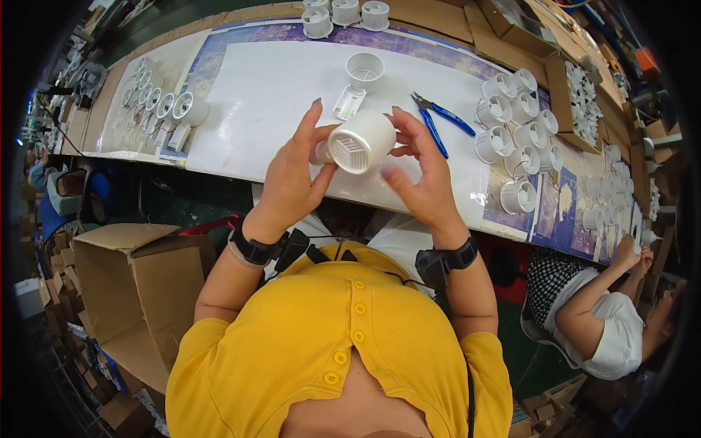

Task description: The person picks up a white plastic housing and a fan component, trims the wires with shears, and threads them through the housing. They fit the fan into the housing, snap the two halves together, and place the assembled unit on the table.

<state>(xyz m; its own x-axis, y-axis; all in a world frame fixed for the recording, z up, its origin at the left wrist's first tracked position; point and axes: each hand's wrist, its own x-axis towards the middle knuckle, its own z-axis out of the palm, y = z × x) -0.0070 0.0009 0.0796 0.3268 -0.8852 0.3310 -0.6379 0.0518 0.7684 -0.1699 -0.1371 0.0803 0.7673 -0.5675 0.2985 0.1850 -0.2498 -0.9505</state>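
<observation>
Above the near part of the worktable, a white round plastic housing (365, 142) with a slatted grille is tilted with its grille end toward me. My left hand (290, 169) grips it from the left, by a small part jutting from its side. My right hand (427, 171) is at its right side, fingers apart and curved around it without closing; the thumb is slightly blurred and off the surface. Just beyond stands a second white housing (365, 69), open end up, with a small white rectangular box (349, 102) attached at its near side. Blue-handled cutting pliers (438, 120) lie to the right.
Several white fan units (520, 139) stand at the right, near a cardboard tray of white parts (582, 102). More housings (164, 106) are lined up at the left. An open cardboard box (142, 292) is at lower left. A co-worker (595, 321) sits at the right.
</observation>
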